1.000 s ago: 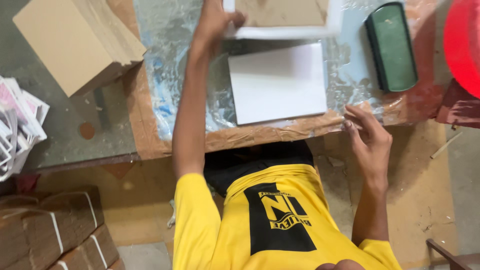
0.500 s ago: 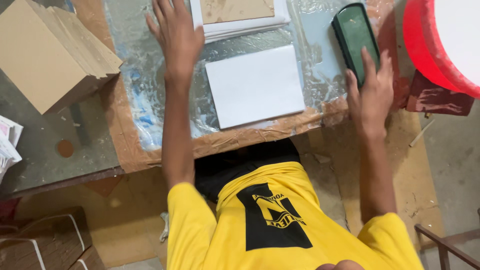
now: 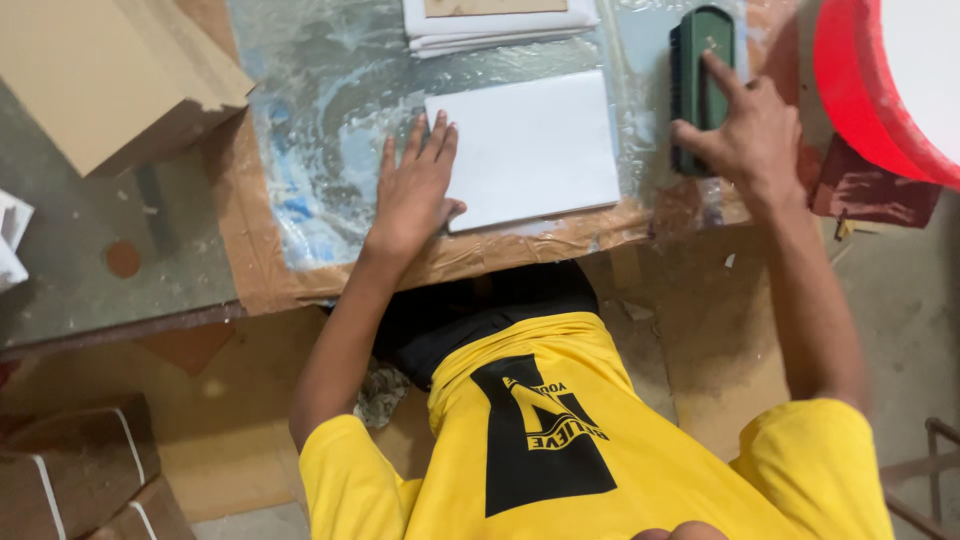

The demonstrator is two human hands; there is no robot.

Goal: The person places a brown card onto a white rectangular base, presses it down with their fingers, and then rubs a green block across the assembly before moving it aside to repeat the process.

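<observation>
From my seat the light looks even and fairly dim, warm indoors, with no hard source showing. The clear plastic sheet (image 3: 330,130) throws patchy white glare, strongest just left of the white sheet (image 3: 525,145). A soft shadow pools below the sheet, under the table edge. The red tub (image 3: 870,90) to its right reads slightly overexposed and soft. Focus is otherwise fair.

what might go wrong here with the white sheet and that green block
The left hand presses only the white sheet's left edge, so the sheet may skew or crease. The right hand grips the green block close to the red tub; a wide stroke might knock it.
</observation>
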